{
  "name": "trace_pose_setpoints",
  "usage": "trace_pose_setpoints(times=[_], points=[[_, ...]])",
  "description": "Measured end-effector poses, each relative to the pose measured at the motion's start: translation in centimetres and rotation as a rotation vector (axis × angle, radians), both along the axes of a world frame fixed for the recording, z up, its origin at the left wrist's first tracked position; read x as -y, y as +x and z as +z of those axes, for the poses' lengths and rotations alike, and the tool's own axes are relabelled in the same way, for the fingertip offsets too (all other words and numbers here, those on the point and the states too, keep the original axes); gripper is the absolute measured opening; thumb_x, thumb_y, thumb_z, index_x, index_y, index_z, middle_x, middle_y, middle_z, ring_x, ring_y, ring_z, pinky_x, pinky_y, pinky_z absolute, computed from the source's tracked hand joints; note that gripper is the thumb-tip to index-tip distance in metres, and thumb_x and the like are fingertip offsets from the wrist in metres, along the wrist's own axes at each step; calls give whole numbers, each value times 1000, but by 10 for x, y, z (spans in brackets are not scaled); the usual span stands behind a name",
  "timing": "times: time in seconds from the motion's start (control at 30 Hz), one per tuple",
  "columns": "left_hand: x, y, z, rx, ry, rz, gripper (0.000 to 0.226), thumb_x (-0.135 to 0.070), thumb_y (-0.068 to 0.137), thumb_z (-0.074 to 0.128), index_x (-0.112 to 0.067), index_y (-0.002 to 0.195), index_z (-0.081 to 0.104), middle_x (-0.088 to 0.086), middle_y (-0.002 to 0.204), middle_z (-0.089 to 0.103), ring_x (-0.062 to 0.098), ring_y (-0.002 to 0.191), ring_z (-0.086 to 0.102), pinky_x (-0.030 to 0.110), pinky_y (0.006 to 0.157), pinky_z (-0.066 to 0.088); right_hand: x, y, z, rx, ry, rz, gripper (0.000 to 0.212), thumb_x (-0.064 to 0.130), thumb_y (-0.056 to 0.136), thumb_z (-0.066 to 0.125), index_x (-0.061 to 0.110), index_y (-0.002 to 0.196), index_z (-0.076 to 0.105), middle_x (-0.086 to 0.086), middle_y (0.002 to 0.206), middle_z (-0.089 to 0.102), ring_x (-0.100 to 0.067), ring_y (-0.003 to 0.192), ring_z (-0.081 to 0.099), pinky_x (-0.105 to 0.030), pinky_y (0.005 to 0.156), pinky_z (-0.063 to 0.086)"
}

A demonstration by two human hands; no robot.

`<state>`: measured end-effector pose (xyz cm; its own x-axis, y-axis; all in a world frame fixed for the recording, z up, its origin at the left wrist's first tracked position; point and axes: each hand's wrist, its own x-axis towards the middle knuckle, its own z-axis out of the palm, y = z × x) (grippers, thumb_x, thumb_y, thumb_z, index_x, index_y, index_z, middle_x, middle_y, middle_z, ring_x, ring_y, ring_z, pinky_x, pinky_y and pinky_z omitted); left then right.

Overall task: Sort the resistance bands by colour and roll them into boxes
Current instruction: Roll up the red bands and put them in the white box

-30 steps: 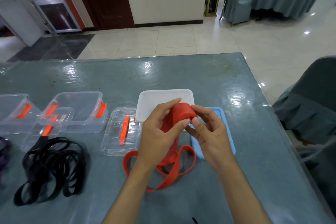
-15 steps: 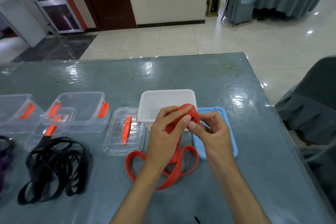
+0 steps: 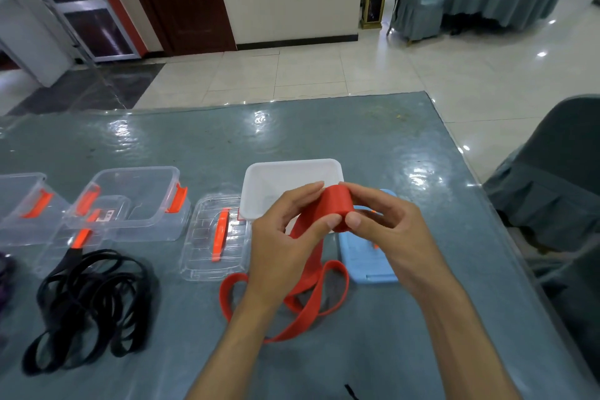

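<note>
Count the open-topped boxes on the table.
3: a white box behind the hands, a clear box left of it, and another clear box cut by the left edge. More may lie outside the frame.

Purple bands [image 3: 5, 273] cut off at left edge.

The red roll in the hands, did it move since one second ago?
Cannot tell: the red roll sits before the white box's near rim throughout, and the camera shifted too.

Single head-worn wide-angle view, looking forward and down, close over the table [image 3: 373, 140], room beyond
</note>
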<state>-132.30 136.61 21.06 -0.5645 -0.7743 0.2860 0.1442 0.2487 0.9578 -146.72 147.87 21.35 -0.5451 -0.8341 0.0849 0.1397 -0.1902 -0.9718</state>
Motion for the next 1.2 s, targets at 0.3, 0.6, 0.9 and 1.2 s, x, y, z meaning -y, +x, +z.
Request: trace_pose_setpoints(times=[0.3, 0.6, 0.9, 1.2], points=[[14, 2, 7, -10, -5, -214, 46, -15, 78, 90, -40, 115, 80, -7, 126, 76, 16, 125, 69, 24, 103, 54, 8, 10, -7, 33, -72, -228, 34, 23, 83, 77, 8, 113, 74, -6, 92, 81, -21, 84, 80, -27, 76, 63], [11, 2, 6, 107, -285, -66, 39, -16, 97, 74, -27, 134, 69, -10, 134, 70, 9, 132, 62, 25, 112, 48, 15, 20, -5, -2, -113, -189, 40, 26, 89, 76, 25, 128, 71, 3, 123, 76, -17, 107, 75, -29, 81, 63], [15, 5, 18, 143, -110, -175, 53, -28, 85, 86, -36, 134, 66, -18, 132, 72, 6, 132, 63, 28, 112, 48, 7, 9, 1, -186, -237, -168, 39, 9, 85, 78, 22, 122, 74, 1, 120, 76, -20, 116, 72, -27, 94, 57], [36, -4, 54, 48, -154, -192, 44, -21, 93, 77, -27, 136, 68, -8, 124, 73, 18, 122, 69, 34, 108, 54, 27, 10, 31, -65, -241, -191, 33, 19, 82, 88, 19, 113, 76, -16, 120, 74, -34, 113, 73, -63, 100, 55]])
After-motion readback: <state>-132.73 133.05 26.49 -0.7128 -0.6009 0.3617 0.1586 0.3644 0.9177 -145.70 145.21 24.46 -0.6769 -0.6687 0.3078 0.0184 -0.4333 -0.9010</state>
